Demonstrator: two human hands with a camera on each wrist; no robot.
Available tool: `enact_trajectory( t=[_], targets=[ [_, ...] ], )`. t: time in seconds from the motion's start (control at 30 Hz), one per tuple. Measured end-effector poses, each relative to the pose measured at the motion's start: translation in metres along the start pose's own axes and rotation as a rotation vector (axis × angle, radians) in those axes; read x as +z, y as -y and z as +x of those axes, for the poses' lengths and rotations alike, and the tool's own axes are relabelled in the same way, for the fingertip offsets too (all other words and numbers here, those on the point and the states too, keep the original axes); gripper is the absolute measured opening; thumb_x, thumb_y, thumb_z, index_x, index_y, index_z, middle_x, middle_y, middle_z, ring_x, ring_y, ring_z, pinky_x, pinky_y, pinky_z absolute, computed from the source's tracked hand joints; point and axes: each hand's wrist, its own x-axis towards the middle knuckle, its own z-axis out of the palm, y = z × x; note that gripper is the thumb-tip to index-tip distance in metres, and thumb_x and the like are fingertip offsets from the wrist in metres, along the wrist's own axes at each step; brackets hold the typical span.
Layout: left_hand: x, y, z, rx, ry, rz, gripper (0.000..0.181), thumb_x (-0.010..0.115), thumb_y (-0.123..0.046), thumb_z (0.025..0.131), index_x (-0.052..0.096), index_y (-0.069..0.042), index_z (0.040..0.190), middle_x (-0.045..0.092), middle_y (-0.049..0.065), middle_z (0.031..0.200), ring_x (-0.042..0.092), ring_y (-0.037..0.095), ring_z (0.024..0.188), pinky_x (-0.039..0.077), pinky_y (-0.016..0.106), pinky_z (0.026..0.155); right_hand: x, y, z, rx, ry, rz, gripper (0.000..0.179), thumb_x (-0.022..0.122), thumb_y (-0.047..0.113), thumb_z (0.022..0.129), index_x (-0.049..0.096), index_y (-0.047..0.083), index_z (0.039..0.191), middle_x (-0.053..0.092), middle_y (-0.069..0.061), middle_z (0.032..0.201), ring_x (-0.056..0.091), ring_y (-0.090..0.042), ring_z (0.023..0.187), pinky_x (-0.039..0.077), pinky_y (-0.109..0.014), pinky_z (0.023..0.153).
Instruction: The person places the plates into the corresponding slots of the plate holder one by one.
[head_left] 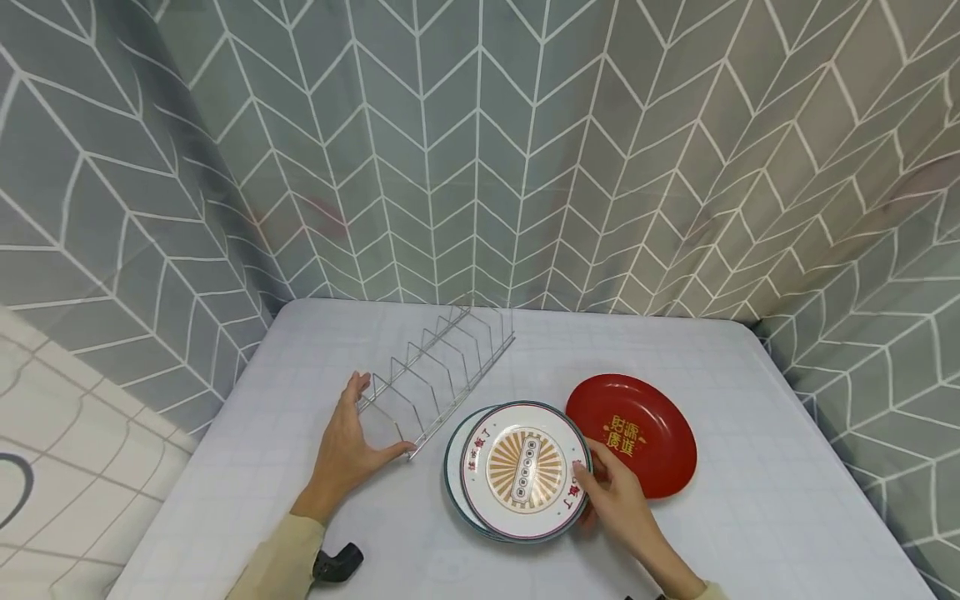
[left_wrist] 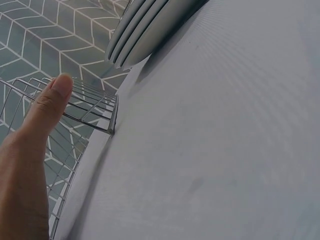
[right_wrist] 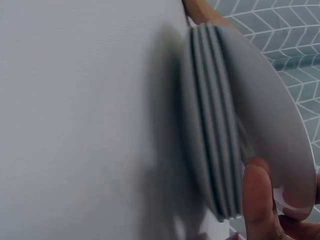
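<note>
A wire dish rack (head_left: 467,392) stands diagonally on the table. My left hand (head_left: 348,454) spans its near end, fingers at the left corner and thumb at the right. In the left wrist view that thumb lies along the rack's wires (left_wrist: 111,131); the other fingers are hidden there. My right hand (head_left: 618,496) pinches the right edge of a round white plate (head_left: 525,471) with a printed sunburst centre. The right wrist view shows this plate (right_wrist: 270,110) tilted up from the stacked plates (right_wrist: 212,115) beneath it, with a gap at the thumb's side.
An oval red plate (head_left: 660,450) with gold characters lies just right of my right hand. A white cloth (head_left: 757,508) covers the table. Grey patterned curtains (head_left: 480,150) hang behind and along the sides.
</note>
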Motion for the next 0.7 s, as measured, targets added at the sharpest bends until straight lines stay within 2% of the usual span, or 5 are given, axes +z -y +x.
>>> enact_trajectory(
  t=[0.17, 0.3, 0.43, 0.57, 0.7],
  targets=[
    [0.001, 0.0, 0.0, 0.006, -0.011, -0.003, 0.138, 0.073, -0.079, 0.058, 0.013, -0.002, 0.156, 0.044, 0.017, 0.15, 0.047, 0.035, 0.133, 0.016, 0.012, 0.12, -0.007, 0.007, 0.001, 0.064, 0.023, 0.107, 0.045, 0.055, 0.015, 0.1, 0.045, 0.009, 0.143, 0.059, -0.017, 0.132, 0.059, -0.017, 0.092, 0.057, -0.02, 0.07],
    [0.001, 0.0, 0.001, 0.009, -0.015, -0.006, 0.137, 0.067, -0.083, 0.06, 0.014, -0.002, 0.156, 0.046, 0.017, 0.148, 0.048, 0.035, 0.132, 0.013, 0.009, 0.119, -0.012, 0.01, 0.001, 0.147, 0.078, 0.268, 0.045, 0.048, 0.017, 0.102, 0.04, 0.014, 0.146, 0.056, -0.018, 0.129, 0.057, -0.019, 0.091, 0.058, -0.026, 0.068],
    [0.001, -0.001, 0.002, 0.015, -0.012, -0.005, 0.137, 0.07, -0.081, 0.059, 0.014, 0.0, 0.155, 0.046, 0.018, 0.148, 0.048, 0.035, 0.132, 0.014, 0.01, 0.119, -0.015, 0.013, 0.001, 0.206, 0.132, 0.412, 0.045, 0.044, 0.019, 0.103, 0.037, 0.015, 0.148, 0.055, -0.017, 0.121, 0.059, -0.02, 0.09, 0.058, -0.028, 0.07],
    [0.0, -0.002, 0.002, 0.01, -0.007, -0.004, 0.139, 0.078, -0.075, 0.057, 0.014, -0.001, 0.155, 0.046, 0.018, 0.148, 0.048, 0.034, 0.132, 0.017, 0.012, 0.119, -0.022, 0.019, 0.0, 0.195, 0.139, 0.458, 0.048, 0.044, 0.018, 0.103, 0.035, 0.014, 0.15, 0.056, -0.012, 0.117, 0.062, -0.018, 0.089, 0.06, -0.027, 0.073],
    [0.0, -0.002, 0.0, 0.002, 0.001, -0.003, 0.139, 0.078, -0.075, 0.057, 0.013, -0.002, 0.156, 0.045, 0.017, 0.149, 0.048, 0.034, 0.132, 0.016, 0.011, 0.119, -0.031, 0.026, 0.0, 0.126, 0.115, 0.44, 0.05, 0.047, 0.019, 0.103, 0.034, 0.013, 0.15, 0.056, -0.006, 0.112, 0.063, -0.014, 0.087, 0.061, -0.027, 0.074]
  ],
)
